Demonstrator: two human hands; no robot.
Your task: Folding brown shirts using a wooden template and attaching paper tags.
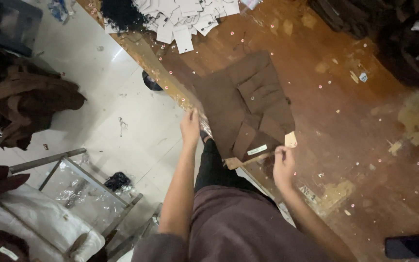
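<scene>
- The person wears a loose top of dull brownish-mauve cloth that fills the lower middle of the view.
- Its sleeves are pushed up to about the elbow, where the cloth bunches, so both forearms are bare.
- Dark, near-black trousers show on one leg below the hem of the top.
- The left hand (190, 127) and the right hand (284, 167) are bare, without gloves, rings or a watch.

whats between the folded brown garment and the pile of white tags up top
In the head view, bare wooden table lies between the folded brown garment and the white tags, with only small pale round bits scattered on it.
</scene>
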